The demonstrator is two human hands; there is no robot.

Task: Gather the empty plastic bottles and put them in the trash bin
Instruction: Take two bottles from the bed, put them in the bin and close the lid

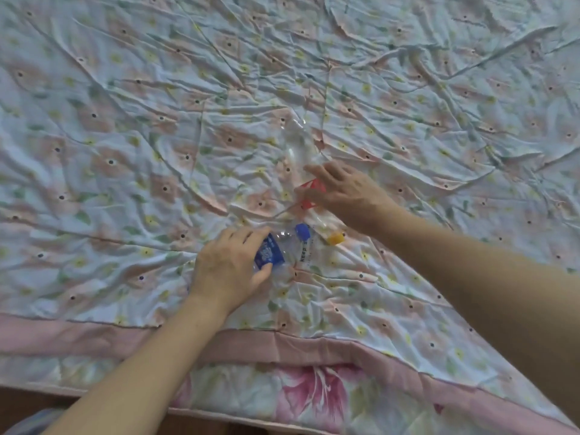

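Observation:
A clear plastic bottle with a blue label and blue cap (pixel 284 244) lies on the bed, and my left hand (pixel 230 268) is closed around its body. A longer clear bottle with a red label and yellow cap (pixel 298 158) lies just beyond it, cap end toward me. My right hand (pixel 342 191) grips it over the red label. The two caps almost touch. No trash bin is in view.
Both bottles rest on a wrinkled floral bedsheet (pixel 157 120) that fills the view. A pink border (pixel 94 337) runs along the bed's near edge, with a flowered mattress side (pixel 314 394) below it and a strip of dark floor at the bottom left.

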